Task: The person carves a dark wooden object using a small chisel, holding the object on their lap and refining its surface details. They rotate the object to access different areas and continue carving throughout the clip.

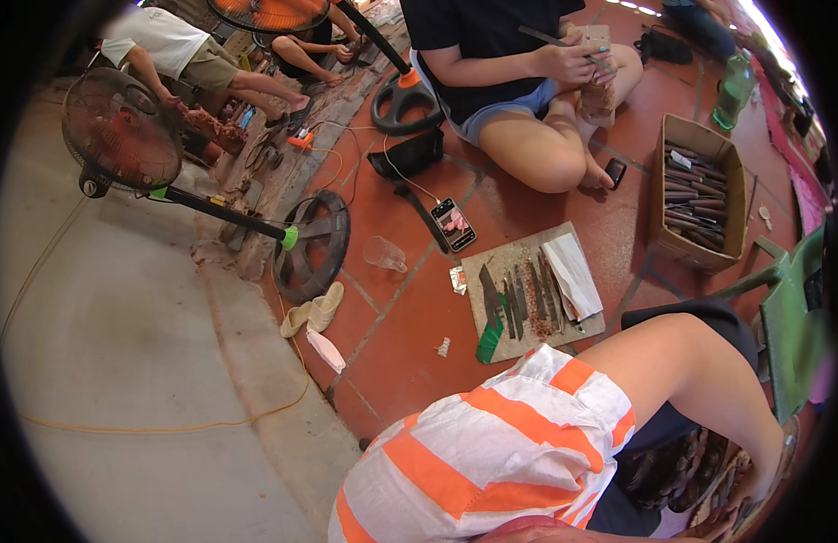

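My left arm comes out of a white sleeve with orange stripes and bends down at the elbow. My left hand is small and dim at the lower right rim, beside dark brown carved-looking pieces. Whether its fingers grip anything is unclear. No part of my right hand can be made out. Beyond the sleeve lies a light square board bearing several flat metal blades or files, a folded white paper and a green strip.
A cardboard box of dark-handled tools stands right of the board. Across from me, a seated person holds a flat tool. A phone, clear cup, pale shoes, cables and standing fans occupy the left side. A green chair is at right.
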`<action>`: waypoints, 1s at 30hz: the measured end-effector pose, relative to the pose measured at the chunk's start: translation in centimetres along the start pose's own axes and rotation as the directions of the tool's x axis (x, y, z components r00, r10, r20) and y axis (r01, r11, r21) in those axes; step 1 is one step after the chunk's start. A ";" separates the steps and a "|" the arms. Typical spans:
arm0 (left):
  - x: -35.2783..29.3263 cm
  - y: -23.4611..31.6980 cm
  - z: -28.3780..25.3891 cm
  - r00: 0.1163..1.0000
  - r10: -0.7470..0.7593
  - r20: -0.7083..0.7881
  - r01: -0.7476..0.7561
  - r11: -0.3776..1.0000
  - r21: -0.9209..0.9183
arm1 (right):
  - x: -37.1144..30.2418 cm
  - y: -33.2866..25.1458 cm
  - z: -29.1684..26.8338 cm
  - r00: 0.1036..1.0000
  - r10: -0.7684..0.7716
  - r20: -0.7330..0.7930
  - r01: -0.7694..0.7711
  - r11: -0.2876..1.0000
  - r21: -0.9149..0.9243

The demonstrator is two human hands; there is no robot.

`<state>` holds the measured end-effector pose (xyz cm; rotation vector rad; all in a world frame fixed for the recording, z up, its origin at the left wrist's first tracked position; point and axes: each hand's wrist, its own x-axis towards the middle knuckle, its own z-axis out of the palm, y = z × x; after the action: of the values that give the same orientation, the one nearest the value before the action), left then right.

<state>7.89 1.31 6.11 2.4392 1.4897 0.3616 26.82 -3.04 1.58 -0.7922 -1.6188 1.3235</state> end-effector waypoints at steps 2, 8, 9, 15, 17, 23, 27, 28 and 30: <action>0.0 -0.2 -0.2 1.000 0.003 -0.003 -0.003 1.000 0.000 | -0.1 -0.1 -0.1 1.000 -0.005 -0.003 0.005 1.000 -0.002; 0.4 0.4 -0.2 1.000 0.019 0.002 -0.019 1.000 0.001 | -0.1 -0.5 -0.5 1.000 -0.013 -0.016 0.013 1.000 0.005; 0.1 0.4 0.1 1.000 0.012 0.005 -0.012 1.000 -0.001 | -0.2 -0.4 -0.6 1.000 -0.011 -0.015 0.011 1.000 0.009; 0.4 1.6 0.8 0.998 0.057 0.008 -0.057 0.998 -0.007 | -0.2 -1.6 -1.4 0.998 -0.043 -0.039 0.044 0.999 0.019; 0.2 1.8 1.0 0.998 0.063 0.016 -0.063 0.998 -0.014 | -0.2 -2.3 -1.7 0.997 -0.053 -0.050 0.054 0.998 0.027; 0.2 2.8 0.6 0.996 0.089 -0.027 -0.090 0.996 -0.014 | 0.7 -1.8 -4.2 0.999 0.023 -0.030 -0.026 0.993 -0.115; 0.4 3.6 0.3 0.990 0.112 -0.081 -0.114 0.993 -0.018 | 2.5 0.9 -8.4 0.998 0.064 -0.002 -0.063 0.974 -0.218; 0.4 3.8 0.4 0.990 0.116 -0.082 -0.118 0.993 -0.023 | 2.2 0.4 -8.1 0.998 0.054 -0.022 -0.057 0.977 -0.206; 0.4 4.2 0.5 0.988 0.125 -0.088 -0.128 0.991 -0.032 | 1.9 -0.2 -8.2 0.998 0.042 -0.042 -0.049 0.978 -0.204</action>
<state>11.70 -0.24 7.15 2.5245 1.3518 0.5217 33.51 1.99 2.60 -0.9774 -1.7352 1.1778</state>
